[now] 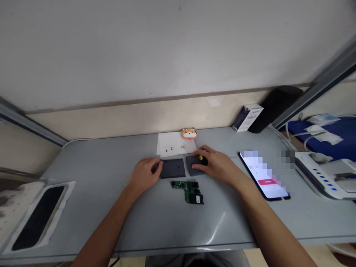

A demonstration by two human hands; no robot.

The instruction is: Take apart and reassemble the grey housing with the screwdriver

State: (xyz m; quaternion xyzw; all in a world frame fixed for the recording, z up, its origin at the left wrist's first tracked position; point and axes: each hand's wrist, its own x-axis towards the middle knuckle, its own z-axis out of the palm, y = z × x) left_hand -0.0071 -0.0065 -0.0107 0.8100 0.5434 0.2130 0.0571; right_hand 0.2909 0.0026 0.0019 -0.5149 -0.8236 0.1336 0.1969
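Two flat dark grey casing halves lie side by side on the grey table. My left hand [146,172] pinches the near-left edge of the left casing half [172,168], fingers curled. Over the right casing half [191,163], my right hand [213,163] has its thumb and fingers closed around the far and right sides. A small round yellow spot [201,157] shows between those fingers; I cannot tell what it belongs to. Just in front of the casing halves rests a green circuit board [189,191] with black parts. Several tiny dark screws [171,148] sit on white paper [167,141] behind.
An orange animal-face case [189,134] sits on the paper's far edge. To the right are a lit phone [265,176], a white device [322,174], a small box [247,116] and a black cylinder [274,107]. A black slab [40,217] lies at left.
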